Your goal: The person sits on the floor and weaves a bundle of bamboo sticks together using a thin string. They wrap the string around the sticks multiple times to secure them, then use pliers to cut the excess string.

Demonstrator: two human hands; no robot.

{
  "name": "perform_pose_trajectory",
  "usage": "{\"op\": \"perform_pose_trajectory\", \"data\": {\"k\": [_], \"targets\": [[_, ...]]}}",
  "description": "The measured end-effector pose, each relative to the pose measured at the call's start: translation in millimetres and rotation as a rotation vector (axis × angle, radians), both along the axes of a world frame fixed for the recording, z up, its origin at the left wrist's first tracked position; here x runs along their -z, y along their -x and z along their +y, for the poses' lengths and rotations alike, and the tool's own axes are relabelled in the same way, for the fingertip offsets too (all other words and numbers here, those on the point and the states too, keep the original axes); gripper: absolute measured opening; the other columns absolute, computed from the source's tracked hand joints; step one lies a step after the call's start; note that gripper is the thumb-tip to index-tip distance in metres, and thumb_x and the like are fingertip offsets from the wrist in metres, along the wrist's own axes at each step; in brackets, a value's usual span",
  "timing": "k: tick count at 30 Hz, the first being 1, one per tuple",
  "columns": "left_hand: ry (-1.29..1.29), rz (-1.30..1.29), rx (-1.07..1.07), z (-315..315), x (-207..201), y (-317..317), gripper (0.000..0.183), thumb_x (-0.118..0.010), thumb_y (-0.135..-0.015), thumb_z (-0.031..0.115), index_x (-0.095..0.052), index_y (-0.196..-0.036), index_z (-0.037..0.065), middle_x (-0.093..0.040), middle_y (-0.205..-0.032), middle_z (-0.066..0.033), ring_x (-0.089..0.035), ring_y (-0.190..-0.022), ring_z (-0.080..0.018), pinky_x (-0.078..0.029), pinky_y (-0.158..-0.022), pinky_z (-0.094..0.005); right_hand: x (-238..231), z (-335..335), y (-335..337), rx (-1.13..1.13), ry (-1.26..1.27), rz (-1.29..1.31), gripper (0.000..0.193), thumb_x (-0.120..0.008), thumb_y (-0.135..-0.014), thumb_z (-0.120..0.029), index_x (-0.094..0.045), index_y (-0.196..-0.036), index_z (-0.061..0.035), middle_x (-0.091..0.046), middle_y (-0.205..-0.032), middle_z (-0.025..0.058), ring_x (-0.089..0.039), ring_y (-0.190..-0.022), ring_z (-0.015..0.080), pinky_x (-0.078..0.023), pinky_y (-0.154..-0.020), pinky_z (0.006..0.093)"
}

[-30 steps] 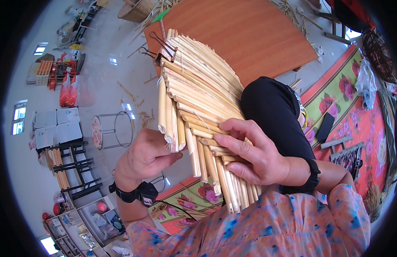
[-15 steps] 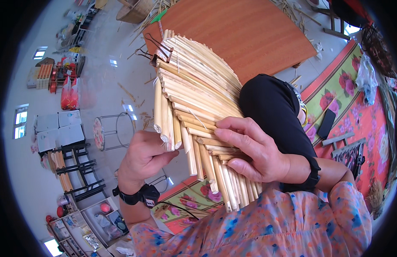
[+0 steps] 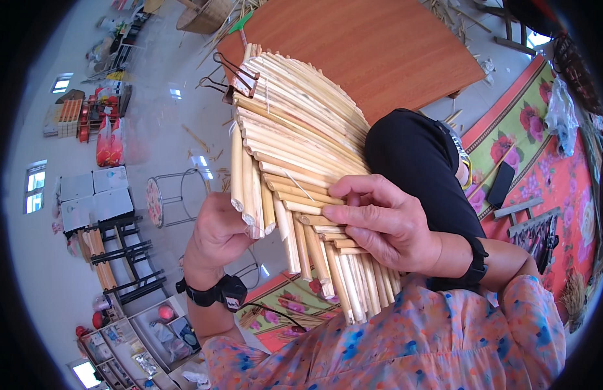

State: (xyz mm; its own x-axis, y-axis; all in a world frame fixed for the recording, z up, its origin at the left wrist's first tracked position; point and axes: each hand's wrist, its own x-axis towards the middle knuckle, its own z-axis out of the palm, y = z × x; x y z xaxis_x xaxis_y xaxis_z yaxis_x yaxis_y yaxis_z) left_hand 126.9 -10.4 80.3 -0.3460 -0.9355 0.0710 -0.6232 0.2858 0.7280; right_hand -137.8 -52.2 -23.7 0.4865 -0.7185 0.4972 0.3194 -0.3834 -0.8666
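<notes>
The woven reed panel [image 3: 295, 162] stood almost upright above the person's black-clad knee [image 3: 418, 162], filling the middle of the view. The left hand [image 3: 217, 237] was at the panel's lower left edge, its grip closed around the short upright reed ends [image 3: 249, 188] there. The right hand [image 3: 382, 221] lay across the panel's lower right part, fingers [image 3: 353, 192] pressed flat over the crossing strips, thumb side hidden, so it pinned the weave rather than wrapped it. Two black binder clips [image 3: 226, 75] clamped the panel's top left corner. Behind the panel lay a brown wooden board [image 3: 379, 45] on the floor; right of the panel a flowered mat [image 3: 548, 169] carried a dark phone [image 3: 501, 185].

To do this step well, I judged the right hand should hold the crossings tight while the left drew each reed snug against its neighbour, keeping the ends level and the rows parallel. Slack pressure would likely let the strips spring apart.
</notes>
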Motion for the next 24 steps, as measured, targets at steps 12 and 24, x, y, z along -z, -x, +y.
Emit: {"op": "perform_pose_trajectory", "data": {"k": [12,24], "targets": [[0.007,-0.058,-0.013,0.8,2.1,1.3,0.016,-0.069,-0.07,-0.002,-0.075,-0.083,0.006,-0.072,-0.082,-0.011,-0.07,-0.072,-0.0329,-0.054,-0.064,-0.0365,0.1,-2.6,1.8,0.035,0.002,0.045,0.028,-0.073,-0.09,-0.002,-0.076,-0.118,-0.009,-0.064,-0.12,0.0117,-0.062,-0.088,0.0154,-0.052,-0.073,0.0263],[0.138,-0.054,-0.121,13.9,18.8,-1.5,0.019,-0.07,-0.069,-0.003,-0.075,-0.085,0.006,-0.073,-0.089,-0.0134,-0.07,-0.075,-0.0344,-0.054,-0.066,-0.0373,8.7,-7.3,5.5,-0.112,0.109,0.042,0.045,-0.072,-0.094,-0.029,-0.067,-0.131,-0.0033,-0.053,-0.132,0.0173,-0.055,-0.094,0.0181,-0.051,-0.08,0.0289]]}}
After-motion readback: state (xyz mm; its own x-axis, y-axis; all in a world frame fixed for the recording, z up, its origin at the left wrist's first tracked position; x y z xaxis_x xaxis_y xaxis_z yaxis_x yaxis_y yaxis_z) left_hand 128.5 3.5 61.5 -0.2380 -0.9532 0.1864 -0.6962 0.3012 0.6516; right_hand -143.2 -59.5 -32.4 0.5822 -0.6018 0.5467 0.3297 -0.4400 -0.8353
